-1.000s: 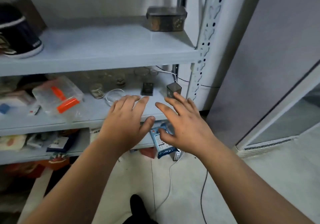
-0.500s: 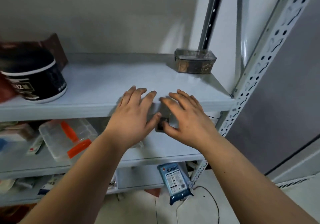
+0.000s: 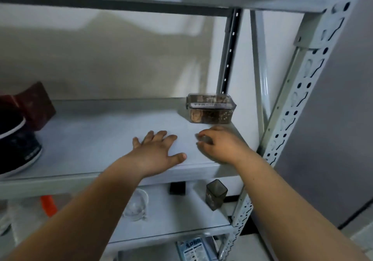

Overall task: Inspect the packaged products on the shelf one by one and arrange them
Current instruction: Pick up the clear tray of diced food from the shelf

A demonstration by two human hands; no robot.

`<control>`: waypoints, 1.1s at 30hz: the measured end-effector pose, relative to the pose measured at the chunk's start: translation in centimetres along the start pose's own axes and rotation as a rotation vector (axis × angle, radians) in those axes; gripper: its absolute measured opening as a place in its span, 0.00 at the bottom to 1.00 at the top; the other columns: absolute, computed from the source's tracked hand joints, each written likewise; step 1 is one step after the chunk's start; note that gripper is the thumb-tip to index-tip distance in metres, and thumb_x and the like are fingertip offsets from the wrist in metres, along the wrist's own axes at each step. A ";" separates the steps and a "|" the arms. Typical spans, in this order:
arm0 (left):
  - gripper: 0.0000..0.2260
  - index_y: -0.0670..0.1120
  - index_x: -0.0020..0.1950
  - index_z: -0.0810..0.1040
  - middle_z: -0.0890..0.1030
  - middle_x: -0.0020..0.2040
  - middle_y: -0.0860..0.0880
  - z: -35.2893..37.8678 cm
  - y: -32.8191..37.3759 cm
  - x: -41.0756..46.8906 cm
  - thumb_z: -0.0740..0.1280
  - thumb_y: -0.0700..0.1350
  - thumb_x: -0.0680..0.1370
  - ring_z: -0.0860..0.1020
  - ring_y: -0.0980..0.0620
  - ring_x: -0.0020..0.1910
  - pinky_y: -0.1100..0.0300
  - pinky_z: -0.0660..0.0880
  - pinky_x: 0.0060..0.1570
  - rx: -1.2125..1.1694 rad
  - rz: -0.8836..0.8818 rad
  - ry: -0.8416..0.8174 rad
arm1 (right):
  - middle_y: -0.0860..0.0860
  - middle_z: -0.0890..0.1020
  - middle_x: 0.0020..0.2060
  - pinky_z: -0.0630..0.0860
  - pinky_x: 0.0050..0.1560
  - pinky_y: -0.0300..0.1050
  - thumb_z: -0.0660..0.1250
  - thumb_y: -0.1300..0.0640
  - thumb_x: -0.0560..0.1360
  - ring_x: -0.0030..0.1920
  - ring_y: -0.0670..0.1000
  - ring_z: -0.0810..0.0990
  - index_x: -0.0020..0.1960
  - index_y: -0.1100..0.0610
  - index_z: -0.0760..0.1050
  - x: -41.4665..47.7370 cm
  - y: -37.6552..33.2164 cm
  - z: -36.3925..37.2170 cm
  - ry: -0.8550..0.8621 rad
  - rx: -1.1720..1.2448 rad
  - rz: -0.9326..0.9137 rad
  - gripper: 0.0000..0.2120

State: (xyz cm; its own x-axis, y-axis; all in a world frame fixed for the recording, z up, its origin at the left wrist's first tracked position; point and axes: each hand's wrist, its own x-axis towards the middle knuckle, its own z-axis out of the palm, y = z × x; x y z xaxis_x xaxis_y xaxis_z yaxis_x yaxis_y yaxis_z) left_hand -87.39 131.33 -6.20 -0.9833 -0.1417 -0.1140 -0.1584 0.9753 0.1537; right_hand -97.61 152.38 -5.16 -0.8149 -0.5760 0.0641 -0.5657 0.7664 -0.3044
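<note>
A clear plastic box (image 3: 211, 108) with brown dried contents and a label strip stands at the back right of the grey shelf board (image 3: 96, 139). My left hand (image 3: 159, 151) lies flat on the board near its front edge, fingers spread, holding nothing. My right hand (image 3: 220, 145) hovers just in front of the clear box, apart from it, fingers curled over the board. A blurred grey patch at its fingertips hides whether anything is pinched there. On the shelf below stand a dark translucent square jar (image 3: 216, 194) and a small black box (image 3: 177, 188).
A black tub with a white rim (image 3: 18, 147) and a dark red box (image 3: 34, 105) sit at the shelf's left end. Below lie a clear round item (image 3: 135, 206) and an orange piece (image 3: 48, 205). A blue-white packet (image 3: 193, 250) is lowest. The perforated upright (image 3: 298, 107) bounds the right side.
My view has risen from the lower shelves to the upper board. Both hands moved up from the lower shelf's edge onto that board, and the right hand's fingers have curled.
</note>
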 end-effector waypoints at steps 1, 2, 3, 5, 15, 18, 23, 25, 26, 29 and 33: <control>0.36 0.62 0.82 0.50 0.47 0.84 0.54 -0.2 0.3 1.2 0.52 0.75 0.77 0.43 0.46 0.83 0.32 0.44 0.76 0.000 -0.017 -0.022 | 0.50 0.74 0.70 0.69 0.72 0.54 0.62 0.38 0.80 0.71 0.54 0.71 0.72 0.42 0.74 0.5 0.3 0.0 -0.004 0.028 -0.003 0.22; 0.37 0.63 0.82 0.49 0.46 0.84 0.54 -0.5 0.5 2.4 0.52 0.76 0.76 0.42 0.46 0.82 0.31 0.43 0.75 0.000 -0.039 -0.040 | 0.49 0.73 0.71 0.68 0.73 0.54 0.62 0.38 0.80 0.72 0.53 0.70 0.72 0.42 0.73 0.9 0.5 0.1 0.000 0.052 -0.013 0.22; 0.39 0.63 0.82 0.49 0.45 0.84 0.55 -0.8 0.6 3.7 0.52 0.76 0.75 0.42 0.45 0.82 0.31 0.43 0.75 -0.003 -0.060 -0.051 | 0.49 0.73 0.72 0.67 0.74 0.54 0.62 0.38 0.80 0.72 0.53 0.70 0.72 0.42 0.73 1.0 0.7 0.3 0.011 0.066 -0.026 0.22; 0.41 0.62 0.82 0.48 0.44 0.84 0.55 -1.5 0.9 6.3 0.54 0.77 0.74 0.41 0.45 0.82 0.31 0.43 0.75 -0.018 -0.099 -0.057 | 0.48 0.72 0.73 0.65 0.75 0.53 0.61 0.39 0.80 0.73 0.54 0.68 0.72 0.42 0.73 1.3 1.1 0.7 0.032 0.073 -0.047 0.21; 0.60 0.57 0.82 0.46 0.74 0.72 0.53 -3.2 1.6 15.7 0.83 0.60 0.63 0.74 0.53 0.68 0.54 0.68 0.69 -0.670 0.027 0.179 | 0.51 0.73 0.68 0.62 0.74 0.57 0.57 0.41 0.82 0.69 0.57 0.68 0.70 0.47 0.72 1.4 1.5 0.5 0.025 0.029 -0.108 0.20; 0.51 0.57 0.80 0.58 0.77 0.66 0.56 -3.0 1.9 16.6 0.83 0.38 0.66 0.79 0.66 0.58 0.71 0.75 0.53 -0.866 0.176 0.228 | 0.52 0.73 0.68 0.61 0.75 0.58 0.58 0.41 0.82 0.69 0.56 0.68 0.70 0.48 0.73 1.5 1.5 0.6 0.037 0.024 -0.122 0.20; 0.31 0.53 0.62 0.78 0.82 0.58 0.52 -2.9 2.3 17.3 0.84 0.35 0.64 0.82 0.62 0.50 0.71 0.76 0.47 -0.879 0.222 0.254 | 0.52 0.73 0.68 0.60 0.75 0.58 0.58 0.41 0.82 0.69 0.56 0.69 0.70 0.48 0.72 1.7 1.7 0.8 0.053 0.026 -0.122 0.20; 0.29 0.50 0.60 0.78 0.83 0.54 0.50 -2.7 2.5 17.0 0.83 0.34 0.64 0.82 0.64 0.44 0.71 0.76 0.44 -0.908 0.198 0.285 | 0.52 0.73 0.68 0.60 0.75 0.57 0.59 0.42 0.81 0.69 0.55 0.69 0.70 0.48 0.72 1.6 1.7 0.7 0.054 0.031 -0.119 0.20; 0.28 0.48 0.59 0.78 0.83 0.53 0.49 -2.6 2.5 16.8 0.83 0.33 0.64 0.82 0.65 0.43 0.71 0.76 0.42 -0.939 0.187 0.315 | 0.51 0.73 0.68 0.60 0.76 0.55 0.60 0.42 0.81 0.70 0.55 0.68 0.70 0.48 0.73 1.7 1.7 0.7 0.049 0.052 -0.118 0.21; 0.27 0.44 0.59 0.77 0.83 0.53 0.46 -2.9 1.9 15.9 0.81 0.29 0.64 0.83 0.60 0.44 0.68 0.78 0.43 -1.033 0.167 0.429 | 0.46 0.80 0.62 0.70 0.68 0.45 0.69 0.46 0.77 0.63 0.45 0.76 0.63 0.47 0.80 2.1 1.5 0.6 0.066 0.352 -0.077 0.15; 0.28 0.57 0.51 0.77 0.80 0.58 0.47 -4.6 -1.6 13.5 0.85 0.40 0.59 0.82 0.53 0.52 0.61 0.79 0.52 -1.016 0.167 0.653 | 0.48 0.85 0.47 0.79 0.54 0.49 0.75 0.49 0.75 0.49 0.46 0.84 0.52 0.53 0.79 4.4 0.3 -0.6 0.295 0.909 0.146 0.11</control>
State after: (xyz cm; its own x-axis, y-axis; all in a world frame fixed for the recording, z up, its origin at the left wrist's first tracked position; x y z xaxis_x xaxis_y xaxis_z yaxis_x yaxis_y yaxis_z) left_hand -100.81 127.10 -3.45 -0.8117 -0.3711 0.4509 0.2646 0.4546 0.8505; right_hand -101.41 150.25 -4.37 -0.9384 -0.3033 0.1658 -0.2436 0.2402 -0.9396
